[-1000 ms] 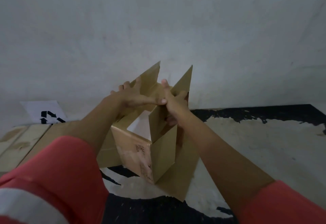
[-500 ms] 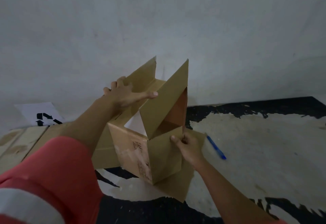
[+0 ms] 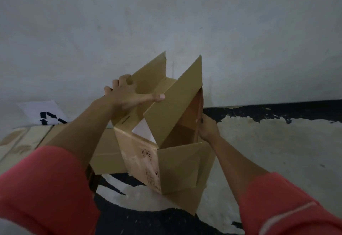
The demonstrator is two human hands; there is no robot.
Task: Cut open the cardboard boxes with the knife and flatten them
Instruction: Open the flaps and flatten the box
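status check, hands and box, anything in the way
Left hand grips an upright flap of the brown cardboard box. Right hand curled at its right corner edge, grip unclear. Box standing, not yet flat.

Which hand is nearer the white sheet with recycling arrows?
Left. The left hand grips a flap of the cardboard box, right of the sheet; the right hand holds the box's right edge, farther off.

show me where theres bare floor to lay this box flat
Free: the floor right of the box, bordered by the right arm and the black strip under the wall. Crowded: left of the box, with flat cardboard and wooden boards.
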